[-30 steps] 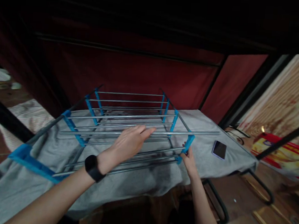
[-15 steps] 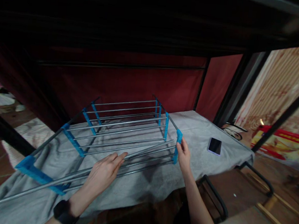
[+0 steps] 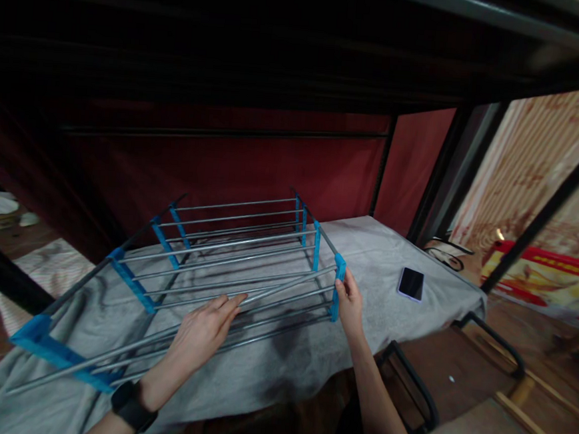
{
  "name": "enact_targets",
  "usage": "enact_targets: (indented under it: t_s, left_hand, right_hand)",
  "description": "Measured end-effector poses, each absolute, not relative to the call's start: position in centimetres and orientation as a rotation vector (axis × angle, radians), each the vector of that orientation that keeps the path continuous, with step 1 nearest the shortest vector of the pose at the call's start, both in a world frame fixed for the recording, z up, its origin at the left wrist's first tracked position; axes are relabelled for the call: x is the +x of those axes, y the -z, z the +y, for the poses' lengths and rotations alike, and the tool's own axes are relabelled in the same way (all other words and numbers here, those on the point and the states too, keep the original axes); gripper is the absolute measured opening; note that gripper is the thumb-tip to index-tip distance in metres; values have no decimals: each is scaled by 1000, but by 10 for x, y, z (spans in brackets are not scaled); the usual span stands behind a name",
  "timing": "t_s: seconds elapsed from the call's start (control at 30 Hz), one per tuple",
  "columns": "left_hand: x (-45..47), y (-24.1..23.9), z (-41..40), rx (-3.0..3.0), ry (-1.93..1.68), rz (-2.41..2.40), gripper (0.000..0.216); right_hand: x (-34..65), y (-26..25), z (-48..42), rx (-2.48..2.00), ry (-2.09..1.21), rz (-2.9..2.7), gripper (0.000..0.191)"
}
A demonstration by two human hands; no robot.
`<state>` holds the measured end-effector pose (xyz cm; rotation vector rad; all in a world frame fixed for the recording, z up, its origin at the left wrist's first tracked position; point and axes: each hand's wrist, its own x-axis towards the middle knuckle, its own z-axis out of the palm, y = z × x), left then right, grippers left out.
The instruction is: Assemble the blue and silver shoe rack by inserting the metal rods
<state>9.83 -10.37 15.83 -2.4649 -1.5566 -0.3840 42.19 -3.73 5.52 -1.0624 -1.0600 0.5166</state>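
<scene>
A rack of silver metal rods and blue plastic side brackets (image 3: 226,252) lies on a grey cloth (image 3: 367,250) spread over a low platform. My left hand (image 3: 205,331) rests on a loose metal rod (image 3: 263,294) that slants across the rack, fingers curled over it. A black watch sits on that wrist. My right hand (image 3: 349,302) grips the near right blue bracket (image 3: 337,287), where the rod's far end meets it.
A dark phone (image 3: 410,283) lies on the cloth to the right of the rack. A detached blue bracket (image 3: 53,352) sits at the near left. A dark bunk frame hangs overhead, red fabric behind. Black tube legs and tiled floor lie at the right.
My left hand pulled the rod back from sticking out past the right bracket; it now slants with its right end at the bracket. The view shifted slightly right.
</scene>
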Motion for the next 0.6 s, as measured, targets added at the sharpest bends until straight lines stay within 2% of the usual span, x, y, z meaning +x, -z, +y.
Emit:
enact_targets:
  t_s: [0.6]
  left_hand:
    - [96,-147,-89,-2533,368,-1536,44]
  right_hand:
    - [422,-55,-36,-1030,-515,-1066,59]
